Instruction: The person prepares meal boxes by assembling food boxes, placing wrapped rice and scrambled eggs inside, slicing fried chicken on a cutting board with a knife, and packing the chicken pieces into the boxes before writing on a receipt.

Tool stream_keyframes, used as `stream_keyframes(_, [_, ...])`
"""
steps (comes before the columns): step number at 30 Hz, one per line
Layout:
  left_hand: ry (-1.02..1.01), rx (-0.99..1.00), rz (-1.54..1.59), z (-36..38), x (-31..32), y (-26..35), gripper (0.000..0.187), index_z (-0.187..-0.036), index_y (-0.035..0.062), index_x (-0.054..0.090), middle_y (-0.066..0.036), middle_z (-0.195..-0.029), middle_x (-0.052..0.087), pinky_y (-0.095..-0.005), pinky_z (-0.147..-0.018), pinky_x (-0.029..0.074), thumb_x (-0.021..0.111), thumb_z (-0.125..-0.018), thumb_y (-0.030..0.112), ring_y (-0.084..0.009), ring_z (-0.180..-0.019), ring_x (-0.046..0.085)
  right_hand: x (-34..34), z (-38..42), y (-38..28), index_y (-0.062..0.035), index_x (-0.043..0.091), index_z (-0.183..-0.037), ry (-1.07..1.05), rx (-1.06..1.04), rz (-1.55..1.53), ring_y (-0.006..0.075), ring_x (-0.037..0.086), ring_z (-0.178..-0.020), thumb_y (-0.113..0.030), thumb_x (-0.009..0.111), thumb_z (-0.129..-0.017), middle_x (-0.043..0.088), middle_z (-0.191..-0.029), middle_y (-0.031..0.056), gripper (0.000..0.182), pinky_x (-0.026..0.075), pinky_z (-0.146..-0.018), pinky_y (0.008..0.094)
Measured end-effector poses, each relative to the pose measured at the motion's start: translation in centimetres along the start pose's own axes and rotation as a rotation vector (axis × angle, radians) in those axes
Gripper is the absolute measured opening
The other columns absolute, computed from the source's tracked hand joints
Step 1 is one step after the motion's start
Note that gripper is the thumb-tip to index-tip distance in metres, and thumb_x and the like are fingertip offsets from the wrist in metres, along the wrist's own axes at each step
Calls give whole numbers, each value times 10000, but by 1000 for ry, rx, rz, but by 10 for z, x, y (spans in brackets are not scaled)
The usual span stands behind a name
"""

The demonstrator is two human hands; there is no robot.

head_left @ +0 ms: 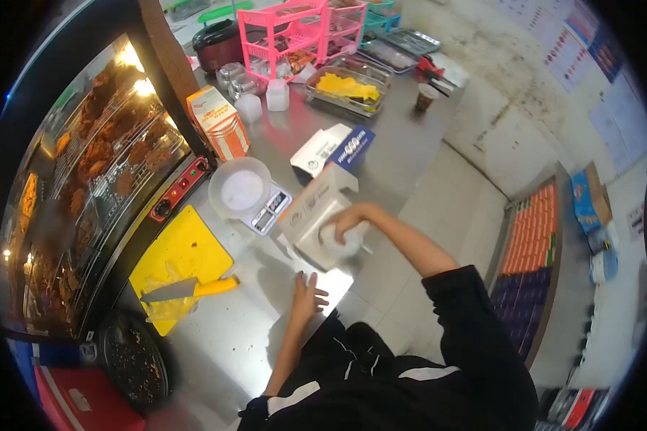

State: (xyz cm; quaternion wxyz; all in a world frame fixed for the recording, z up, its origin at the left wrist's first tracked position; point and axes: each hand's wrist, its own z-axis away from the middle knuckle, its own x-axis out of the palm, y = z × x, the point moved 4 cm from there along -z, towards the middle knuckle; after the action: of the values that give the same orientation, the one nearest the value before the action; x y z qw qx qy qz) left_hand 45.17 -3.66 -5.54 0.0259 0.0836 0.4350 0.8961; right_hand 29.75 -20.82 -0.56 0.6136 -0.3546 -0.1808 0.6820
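An open takeaway box [305, 215] with a raised lid stands near the front edge of the steel table. Inside its near part my right hand [349, 219] has its fingers curled over a whitish, rounded, blurred item [341, 244], whose kind I cannot tell. Just below the box, my left hand [310, 296] is held over the table with fingers spread, nothing in it. A digital scale [269, 212] carrying a translucent bowl [226, 179] sits left of the box. Behind it lies a blue and white box [332, 152].
A knife [194, 289] lies on a yellow cutting board [194, 241] beside the heated fried-chicken cabinet [93, 179]. Farther back are an orange carton [221, 126], a metal tray [370, 110] with yellow contents, pink racks [266, 43] and a drink cup [425, 97].
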Motion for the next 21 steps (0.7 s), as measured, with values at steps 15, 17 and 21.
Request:
stream_keyframes(15, [1415,484,-516,15,132,193,323,-1055,-37,491,-158,-944,509,-389,-872,374,570,-803,149,-278,-942,494,-90,173,24,-74,465,-1207,-201,-949,-61,278,485,-1086,5,663,-639,489,-1148,108,607,380,-948,368])
stream_keyframes(17, [1087,760,-834,-43,171,268,504,-1171,14,467,-177,-1123,496,-422,-916,351,665,-727,147,-334,-1066,462,-139,210,52,-61,476,-1165,-152,-803,-149,227,495,-1090,-41,667,-688,516,-1091,90,514,388,-930,347])
stream_keyframes(21, [604,268,-1163,-199,186,287,355,-1043,66,533,-101,-990,558,-429,-903,358,630,-758,255,-274,-957,533,-218,258,123,-67,442,-1184,334,-631,-379,153,494,-1034,-9,741,-621,501,-1066,52,640,415,-878,295])
